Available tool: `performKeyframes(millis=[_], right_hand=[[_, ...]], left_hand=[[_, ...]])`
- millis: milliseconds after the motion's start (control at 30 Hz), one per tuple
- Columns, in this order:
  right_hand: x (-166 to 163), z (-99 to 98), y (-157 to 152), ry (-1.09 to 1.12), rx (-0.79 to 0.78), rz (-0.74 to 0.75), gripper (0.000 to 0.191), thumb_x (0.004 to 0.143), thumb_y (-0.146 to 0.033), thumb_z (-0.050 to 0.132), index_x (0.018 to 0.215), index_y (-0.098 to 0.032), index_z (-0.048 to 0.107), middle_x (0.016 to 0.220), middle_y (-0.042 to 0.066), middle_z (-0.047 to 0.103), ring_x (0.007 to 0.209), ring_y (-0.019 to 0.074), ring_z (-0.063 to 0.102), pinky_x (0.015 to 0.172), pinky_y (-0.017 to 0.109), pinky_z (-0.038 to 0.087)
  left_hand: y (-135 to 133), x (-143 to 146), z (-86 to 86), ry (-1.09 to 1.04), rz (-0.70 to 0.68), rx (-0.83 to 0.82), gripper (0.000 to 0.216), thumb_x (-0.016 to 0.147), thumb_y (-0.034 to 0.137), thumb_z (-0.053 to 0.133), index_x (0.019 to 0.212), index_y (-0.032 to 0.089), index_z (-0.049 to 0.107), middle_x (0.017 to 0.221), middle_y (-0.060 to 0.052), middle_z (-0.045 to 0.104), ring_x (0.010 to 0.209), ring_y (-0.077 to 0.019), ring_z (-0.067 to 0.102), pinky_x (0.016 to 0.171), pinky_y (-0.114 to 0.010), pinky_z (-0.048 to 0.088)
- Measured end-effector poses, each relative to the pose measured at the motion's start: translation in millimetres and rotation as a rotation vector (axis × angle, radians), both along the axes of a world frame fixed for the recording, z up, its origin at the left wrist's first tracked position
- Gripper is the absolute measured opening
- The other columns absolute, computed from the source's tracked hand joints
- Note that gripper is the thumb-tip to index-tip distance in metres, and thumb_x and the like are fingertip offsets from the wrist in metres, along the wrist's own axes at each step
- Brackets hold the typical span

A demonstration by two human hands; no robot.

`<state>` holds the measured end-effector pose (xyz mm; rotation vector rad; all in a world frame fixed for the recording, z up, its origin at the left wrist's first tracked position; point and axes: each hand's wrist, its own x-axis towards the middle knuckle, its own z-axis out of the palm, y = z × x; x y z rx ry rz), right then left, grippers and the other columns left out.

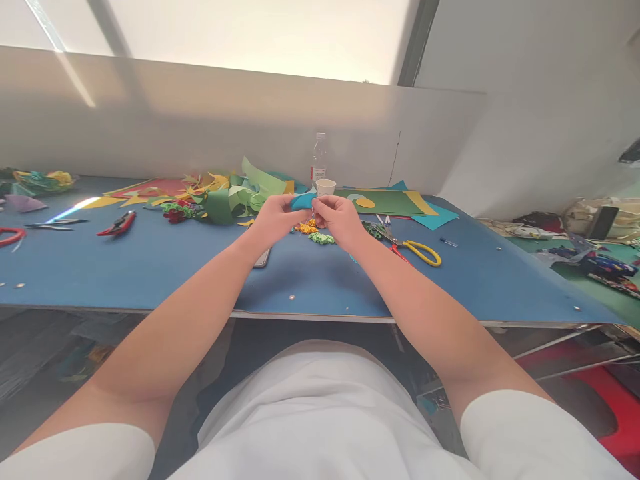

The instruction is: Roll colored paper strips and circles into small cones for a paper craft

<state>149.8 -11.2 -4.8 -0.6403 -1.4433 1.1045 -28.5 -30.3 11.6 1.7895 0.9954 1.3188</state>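
Observation:
Raised above the blue table, my left hand [273,219] is closed on a small teal piece of paper or felt [303,201]. My right hand [344,219] is closed in a pinch at the right edge of that piece; whether its fingertips also hold something small cannot be made out. Below and between the hands lie an orange frilled piece [306,227] and a light green frilled piece [321,238]. Yellow-handled scissors [423,253] lie just right of my right hand. A phone-like object [262,259] is partly hidden under my left wrist.
Behind the hands stand a white paper cup [327,187] and a clear bottle [319,160]. Green scraps [255,183] and coloured sheets [385,203] lie along the back. Red pliers [118,224] and dark tweezers [55,225] are at the left. The table's front edge [320,316] runs before me.

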Motion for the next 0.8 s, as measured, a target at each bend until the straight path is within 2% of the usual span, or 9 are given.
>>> performKeyframes(millis=[100, 233, 533, 800], right_hand=[[0, -0.7, 0, -0.024, 0.013, -0.011, 0.050, 0.074, -0.064, 0.095, 0.076, -0.019, 0.072, 0.062, -0.002, 0.056, 0.058, 0.0114, 0.048, 0.054, 0.027, 0.039], [-1, -0.6, -2, -0.060, 0.022, -0.027, 0.052, 0.073, -0.065, 0.096, 0.078, -0.019, 0.074, 0.061, -0.002, 0.056, 0.059, 0.0119, 0.048, 0.054, 0.028, 0.038], [-4, 0.7, -8, -0.009, -0.008, -0.028, 0.058, 0.065, -0.069, 0.098, 0.077, -0.018, 0.073, 0.059, -0.004, 0.054, 0.058, 0.0112, 0.048, 0.054, 0.028, 0.038], [-3, 2.3, -8, 0.001, -0.037, -0.037, 0.054, 0.064, -0.064, 0.101, 0.077, -0.019, 0.073, 0.063, -0.002, 0.060, 0.060, 0.0117, 0.050, 0.055, 0.028, 0.041]], left_hand=[[-2, 0, 0.7, 0.006, -0.006, 0.004, 0.013, 0.076, 0.026, 0.073, 0.071, 0.018, 0.064, 0.067, 0.002, 0.053, 0.066, -0.0119, 0.045, 0.063, -0.029, 0.031], [-1, -1, 0.5, 0.025, -0.007, 0.013, 0.016, 0.076, 0.023, 0.069, 0.065, 0.018, 0.058, 0.064, 0.002, 0.049, 0.065, -0.0116, 0.041, 0.063, -0.031, 0.028], [10, -4, -5.6, -0.106, -0.120, -0.079, 0.013, 0.074, 0.021, 0.079, 0.070, 0.018, 0.067, 0.067, 0.001, 0.053, 0.065, -0.0119, 0.047, 0.065, -0.032, 0.032], [7, -4, -3.5, -0.086, -0.121, -0.041, 0.013, 0.076, 0.025, 0.082, 0.073, 0.018, 0.073, 0.071, -0.001, 0.060, 0.069, -0.0136, 0.053, 0.067, -0.033, 0.037]])
